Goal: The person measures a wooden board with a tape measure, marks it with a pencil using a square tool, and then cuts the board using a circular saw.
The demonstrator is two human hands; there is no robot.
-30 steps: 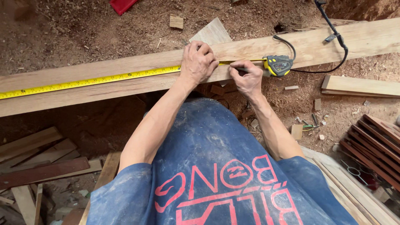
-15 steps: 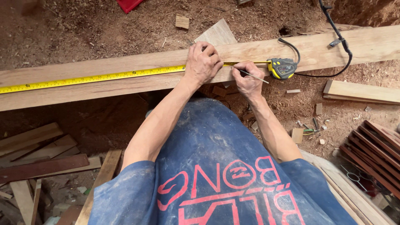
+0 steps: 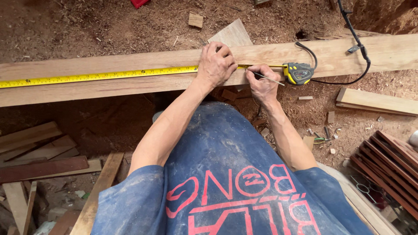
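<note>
We are seeing no container in use here; a long wooden plank [image 3: 109, 80] is lying across the view above a sawdust-covered dirt floor [image 3: 87, 26], with offcut boards [image 3: 39, 152] scattered at the lower left and a stack of dark slats [image 3: 387, 161] at the lower right. A yellow tape measure blade [image 3: 100, 76] is running along the plank from its left end to the tape's case [image 3: 298, 73], which is sitting near the plank's near edge beside a black cable [image 3: 348, 43]. Our left hand [image 3: 216, 64] is pressing flat on the blade, fingers together and curled over it. Our right hand [image 3: 261, 82] is pinching a thin pencil [image 3: 270, 79], fingers clamped on it, its tip touching the plank just beside the left hand.
</note>
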